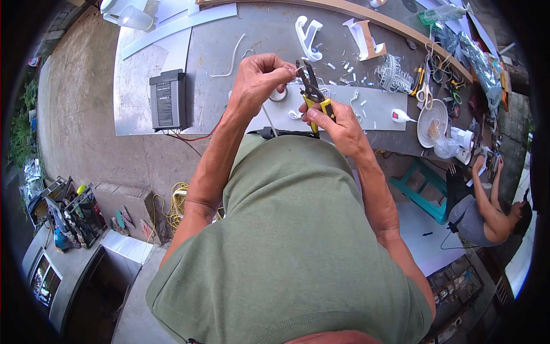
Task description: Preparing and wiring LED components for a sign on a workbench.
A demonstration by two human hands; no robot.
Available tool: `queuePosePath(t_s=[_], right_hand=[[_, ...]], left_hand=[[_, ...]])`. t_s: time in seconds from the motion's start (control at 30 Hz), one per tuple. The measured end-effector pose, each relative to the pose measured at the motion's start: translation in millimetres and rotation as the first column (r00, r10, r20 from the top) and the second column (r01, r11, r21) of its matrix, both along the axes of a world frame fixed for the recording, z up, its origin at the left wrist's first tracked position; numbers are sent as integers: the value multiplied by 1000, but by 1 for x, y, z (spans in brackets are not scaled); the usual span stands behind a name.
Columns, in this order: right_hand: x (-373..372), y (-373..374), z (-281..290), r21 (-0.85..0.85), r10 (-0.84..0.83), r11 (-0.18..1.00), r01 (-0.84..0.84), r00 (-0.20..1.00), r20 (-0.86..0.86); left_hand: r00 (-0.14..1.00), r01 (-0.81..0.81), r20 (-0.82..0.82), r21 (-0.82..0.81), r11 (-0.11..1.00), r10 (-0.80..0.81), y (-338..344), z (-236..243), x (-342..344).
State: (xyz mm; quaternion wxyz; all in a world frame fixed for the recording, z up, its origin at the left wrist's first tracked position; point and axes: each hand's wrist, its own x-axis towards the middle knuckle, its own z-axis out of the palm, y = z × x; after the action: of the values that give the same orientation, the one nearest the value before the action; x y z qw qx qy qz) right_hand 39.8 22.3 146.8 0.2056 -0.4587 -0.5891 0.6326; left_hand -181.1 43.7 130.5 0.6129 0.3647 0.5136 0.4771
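Note:
My right hand grips a pair of wire strippers by their yellow and black handles. Their dark jaws point away from me and look slightly parted. Close beside the jaw tips, my left hand is closed in a pinch. What lies between its fingertips is too small to make out, perhaps a thin wire. A roll of tape sits partly behind the left hand. Small white pieces and bits of wire lie scattered on the metal table beyond the tool.
Two white letter-shaped shells, one curved and one brown-sided, stand farther back. A black power box is at left. At right lie tangled white wire, scissors and a glue bottle. Another person works beyond a green stool.

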Motion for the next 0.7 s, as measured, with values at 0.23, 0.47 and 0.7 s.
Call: queuePosePath(t_s=[0.23, 0.47, 0.7], right_hand=[[0, 1, -3, 15, 7, 1000, -7, 999, 45], [-3, 0, -5, 81, 8, 997, -16, 995, 98], [-5, -1, -2, 112, 25, 993, -44, 985, 169]], left_hand=[[1000, 4, -5, -20, 1000, -4, 1, 1, 0], [1000, 7, -22, -32, 999, -8, 1, -3, 1], [999, 16, -31, -72, 997, -19, -1, -8, 1]])
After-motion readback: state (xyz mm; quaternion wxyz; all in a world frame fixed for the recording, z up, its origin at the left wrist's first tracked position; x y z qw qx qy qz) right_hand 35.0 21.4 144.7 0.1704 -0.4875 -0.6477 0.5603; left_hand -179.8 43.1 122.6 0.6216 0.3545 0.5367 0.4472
